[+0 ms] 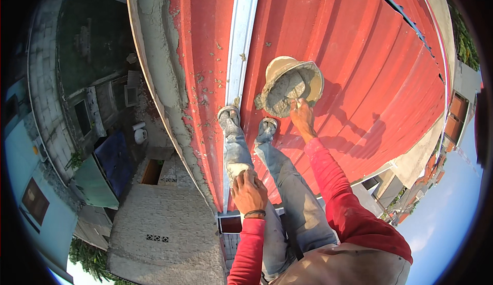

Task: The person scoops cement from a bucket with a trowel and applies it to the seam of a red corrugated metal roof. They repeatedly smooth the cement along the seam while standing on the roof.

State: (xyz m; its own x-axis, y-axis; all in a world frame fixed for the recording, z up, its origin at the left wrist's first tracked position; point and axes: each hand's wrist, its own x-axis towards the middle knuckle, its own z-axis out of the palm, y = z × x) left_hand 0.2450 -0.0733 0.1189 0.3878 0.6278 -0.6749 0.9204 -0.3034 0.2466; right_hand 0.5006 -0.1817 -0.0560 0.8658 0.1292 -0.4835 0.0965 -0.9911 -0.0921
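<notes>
My right hand [303, 118] is closed round the handle of a trowel [297, 90], whose blade lies in wet grey mortar [280, 96]. That mortar fills part of a round, mortar-smeared bucket [280, 65], which sits tilted on the red corrugated roof [287, 23]. My left hand [249, 191] rests on my bent left knee with its fingers laid over the trouser cloth, and nothing shows in it. A pale patch [237, 170] lies on the knee just past the fingertips. Both my feet, in mortar-stained footwear, stand on the roof just short of the bucket.
A pale metal strip [242, 28] runs up the roof by my left foot. Left of it, a mortar-covered ledge [159, 43] borders a steep drop to a yard [149, 203]. Mortar crumbs dot the red sheets. A dark pipe-like edge [395, 7] crosses the upper right.
</notes>
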